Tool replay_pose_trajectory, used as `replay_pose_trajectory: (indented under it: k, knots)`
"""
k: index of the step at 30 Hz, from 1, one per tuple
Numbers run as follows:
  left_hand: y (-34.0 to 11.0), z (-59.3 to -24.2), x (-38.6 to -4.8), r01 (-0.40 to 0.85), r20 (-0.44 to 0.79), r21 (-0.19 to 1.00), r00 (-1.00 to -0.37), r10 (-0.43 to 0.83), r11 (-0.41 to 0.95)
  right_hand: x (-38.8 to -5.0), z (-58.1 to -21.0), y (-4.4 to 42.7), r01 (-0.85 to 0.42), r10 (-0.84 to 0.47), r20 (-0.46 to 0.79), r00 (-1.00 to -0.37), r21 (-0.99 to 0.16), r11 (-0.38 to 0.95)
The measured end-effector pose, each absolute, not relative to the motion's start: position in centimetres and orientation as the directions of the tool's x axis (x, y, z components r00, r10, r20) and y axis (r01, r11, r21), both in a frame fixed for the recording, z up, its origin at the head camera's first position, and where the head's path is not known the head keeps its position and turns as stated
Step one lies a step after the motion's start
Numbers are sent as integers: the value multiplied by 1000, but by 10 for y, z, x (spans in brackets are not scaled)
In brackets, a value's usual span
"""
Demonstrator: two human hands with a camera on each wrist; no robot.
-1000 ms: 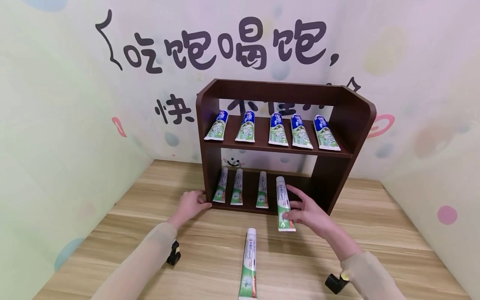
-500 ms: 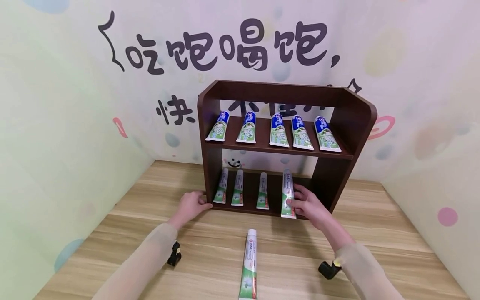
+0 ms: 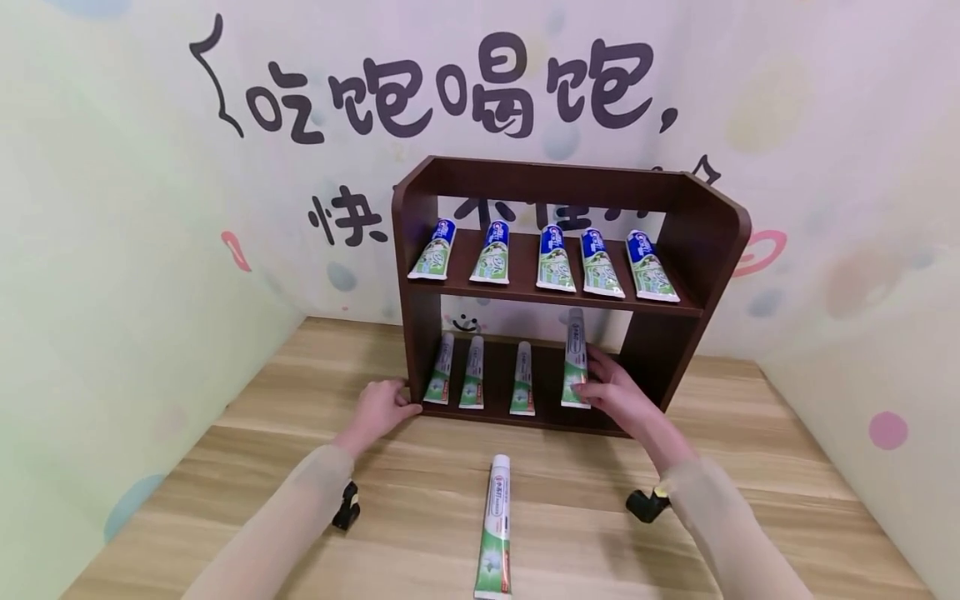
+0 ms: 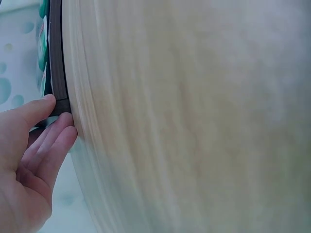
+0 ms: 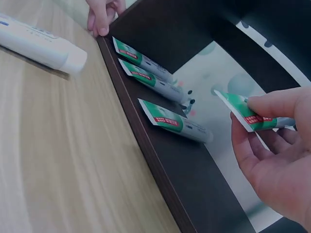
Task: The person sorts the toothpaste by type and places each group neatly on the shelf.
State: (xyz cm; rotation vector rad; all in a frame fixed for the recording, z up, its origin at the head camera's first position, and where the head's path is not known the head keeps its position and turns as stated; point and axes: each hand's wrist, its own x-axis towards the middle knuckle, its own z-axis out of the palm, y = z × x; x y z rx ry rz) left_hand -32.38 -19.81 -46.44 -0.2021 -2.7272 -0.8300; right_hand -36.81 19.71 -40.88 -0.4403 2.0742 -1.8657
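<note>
My right hand pinches a green-and-white toothpaste tube between thumb and fingers. In the right wrist view that tube is held above the lower board of the dark brown shelf, apart from it. Three similar tubes lie on this board, the nearest being a toothpaste tube. At the shelf's lower left front corner, my left hand grips the edge, thumb in front and fingers at the side, as the left wrist view shows. One more toothpaste tube lies on the table before the shelf.
Several blue-and-green toothpaste tubes lie in a row on the upper board. The shelf stands on a wood-grain table. Patterned walls rise behind and on both sides. Each wrist carries a black camera mount.
My right hand has carried its toothpaste tube up and inward, from in front of the shelf to over the lower board. My left hand stays at the corner.
</note>
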Motion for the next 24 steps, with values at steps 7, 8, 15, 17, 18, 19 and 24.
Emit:
replay_pose_trajectory:
  k: [7,8,15,17,18,19,24]
  knots:
    - [-201,-466,-323,216,301,518,-952,60,827,-380,-416,195,-21,-434,-35,-900,-992,123]
    - [-201,-466,-323,218,306,519,-950,58,827,-382,-417,195,-23,-427,-32,-904,-992,123]
    - [-200,-464,-324,206,292,537,-955,49,818,-389,-430,199,-13,-367,-31,-930,-993,118]
    - [-199,-463,-325,205,291,538,-956,48,818,-390,-433,202,-8,-342,-31,-939,-994,111]
    - [-199,-462,-325,205,292,537,-955,47,818,-391,-435,203,-9,-332,-28,-943,-994,108]
    - [-199,-462,-326,209,297,535,-954,49,819,-392,-437,204,-13,-325,-23,-945,-994,107]
    - [-199,-460,-327,202,290,539,-956,45,818,-395,-444,206,-16,-302,-14,-953,-995,98]
